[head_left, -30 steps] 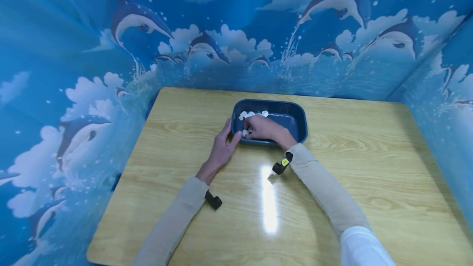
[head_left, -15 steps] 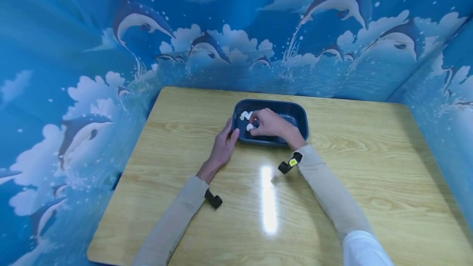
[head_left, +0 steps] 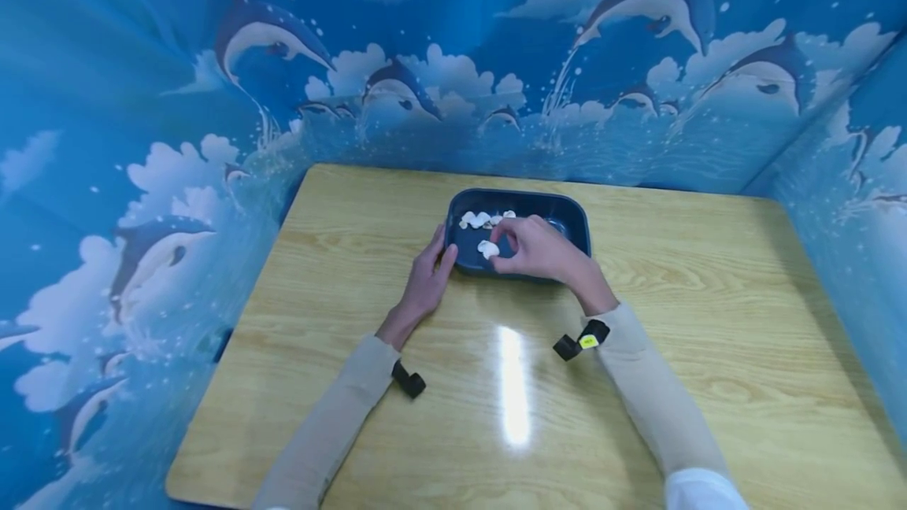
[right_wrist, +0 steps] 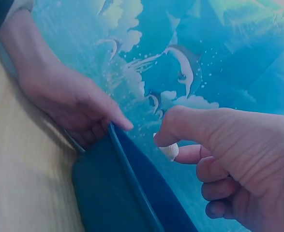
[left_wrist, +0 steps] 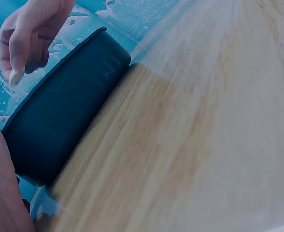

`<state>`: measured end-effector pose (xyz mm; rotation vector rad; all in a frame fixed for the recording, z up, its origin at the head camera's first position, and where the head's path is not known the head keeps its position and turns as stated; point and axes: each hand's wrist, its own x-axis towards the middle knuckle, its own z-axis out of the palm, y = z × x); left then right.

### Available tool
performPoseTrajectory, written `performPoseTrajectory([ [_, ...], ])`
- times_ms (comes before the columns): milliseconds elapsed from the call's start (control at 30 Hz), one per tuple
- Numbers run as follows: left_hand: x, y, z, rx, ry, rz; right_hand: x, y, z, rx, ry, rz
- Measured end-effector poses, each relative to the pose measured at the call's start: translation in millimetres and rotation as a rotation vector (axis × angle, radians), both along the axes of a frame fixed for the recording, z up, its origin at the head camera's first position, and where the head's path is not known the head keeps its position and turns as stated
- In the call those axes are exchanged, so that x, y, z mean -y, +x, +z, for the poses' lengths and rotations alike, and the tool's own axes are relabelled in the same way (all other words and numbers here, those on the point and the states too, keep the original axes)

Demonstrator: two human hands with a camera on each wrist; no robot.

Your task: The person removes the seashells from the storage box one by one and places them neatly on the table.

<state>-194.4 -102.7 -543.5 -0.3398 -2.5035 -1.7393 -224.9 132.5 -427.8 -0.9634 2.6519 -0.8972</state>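
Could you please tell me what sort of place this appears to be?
It is probably an indoor recording booth: a dolphin-printed backdrop rises behind and beside a wood-grain table, and the person wears a black camera on each wrist.

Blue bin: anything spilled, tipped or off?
Nothing stands out. The blue bin stands upright on the table, the left hand at its side. The loose white pieces visible lie inside; the right hand pinches another and hides part of the interior.
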Motion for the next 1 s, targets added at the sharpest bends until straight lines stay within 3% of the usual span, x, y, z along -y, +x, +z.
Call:
performPoseTrajectory([
  [500,0.5,-2.5,-2.4,-0.028,0.010,0.007,5,51.8,-11.4,0.034,-0.081,0.067],
  [1000,0.2,-2.4,-0.9,0.015,-0.002,0.000,0,61.3,-33.4,-0.015,-0.024,0.053],
])
